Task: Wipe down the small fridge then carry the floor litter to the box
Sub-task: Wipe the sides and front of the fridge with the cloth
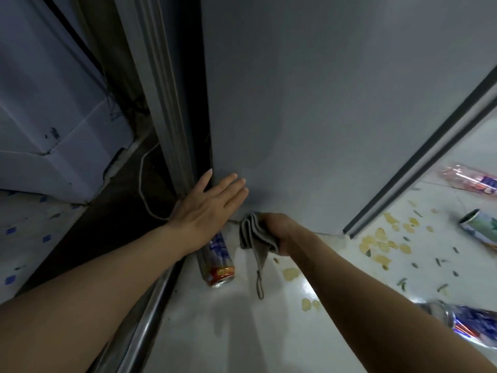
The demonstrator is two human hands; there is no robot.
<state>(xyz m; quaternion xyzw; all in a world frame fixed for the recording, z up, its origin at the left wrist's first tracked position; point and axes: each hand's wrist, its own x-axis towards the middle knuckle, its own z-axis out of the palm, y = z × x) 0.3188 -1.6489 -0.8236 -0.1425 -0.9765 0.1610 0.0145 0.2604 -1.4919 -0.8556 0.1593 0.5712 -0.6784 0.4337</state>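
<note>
The grey side wall of the small fridge (322,103) fills the middle of the view. My left hand (212,203) lies flat with straight fingers against its lower left corner. My right hand (279,232) grips a folded grey cloth (254,235) at the fridge's bottom edge; a loop hangs from the cloth. Litter lies on the white floor: a drink can (217,262) under my left wrist, another can (462,321) at lower right, a can (481,227) and a pink plastic bottle (468,180) at right, and yellow crisp crumbs (382,243).
A white cardboard box (53,117) stands at the left behind a sliding-door frame (164,103). A white cable (144,189) runs along the dark threshold. A metal floor rail (145,319) crosses below my left arm. The fridge door edge (419,162) slants at right.
</note>
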